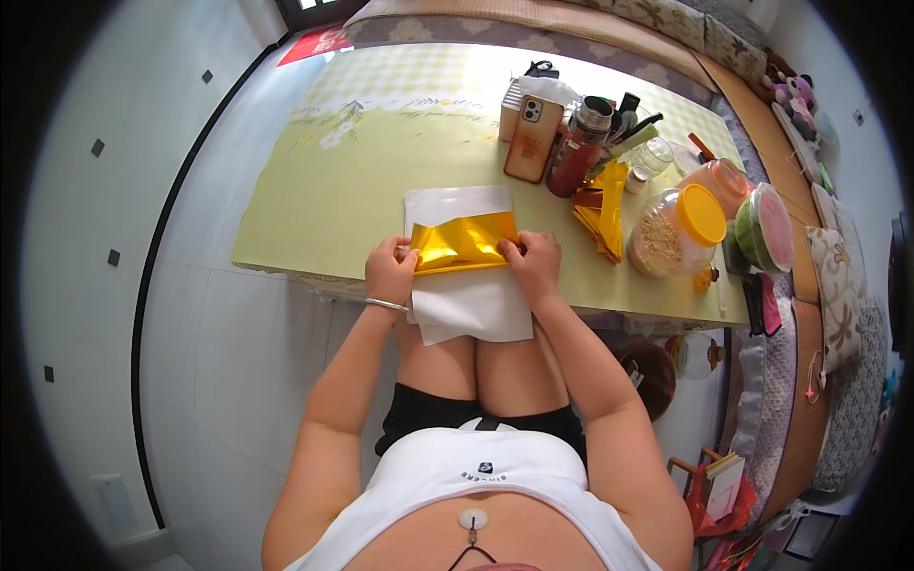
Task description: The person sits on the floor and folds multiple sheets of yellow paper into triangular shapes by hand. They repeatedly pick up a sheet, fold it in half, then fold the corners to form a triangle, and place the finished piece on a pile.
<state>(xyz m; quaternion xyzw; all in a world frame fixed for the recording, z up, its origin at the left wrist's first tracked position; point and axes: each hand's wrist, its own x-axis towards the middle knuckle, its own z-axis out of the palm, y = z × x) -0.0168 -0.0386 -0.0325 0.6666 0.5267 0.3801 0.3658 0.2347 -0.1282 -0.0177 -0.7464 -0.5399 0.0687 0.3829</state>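
A sheet of shiny gold foil paper (pixel 463 242) lies across white paper at the table's near edge, its lower edge folded into a narrow strip. My left hand (pixel 389 270) pinches the foil's left end, and my right hand (pixel 531 263) pinches its right end. Under the foil, one part of the white paper (pixel 457 202) shows on the table. Another part of white paper (pixel 473 310) hangs over the edge above my thighs. Whether these are one sheet or two, I cannot tell. To the right lies a crumpled piece of gold foil (pixel 600 214).
A phone (pixel 533 138) leans upright at the back, beside a red thermos (pixel 576 152). Right of them stand a yellow-lidded jar (pixel 673 233), a pink-lidded tub (pixel 764 226) and a small glass jar (pixel 651 157). The table (pixel 324 205) has a pale green cover. Below it stands a dark bin (pixel 650 381).
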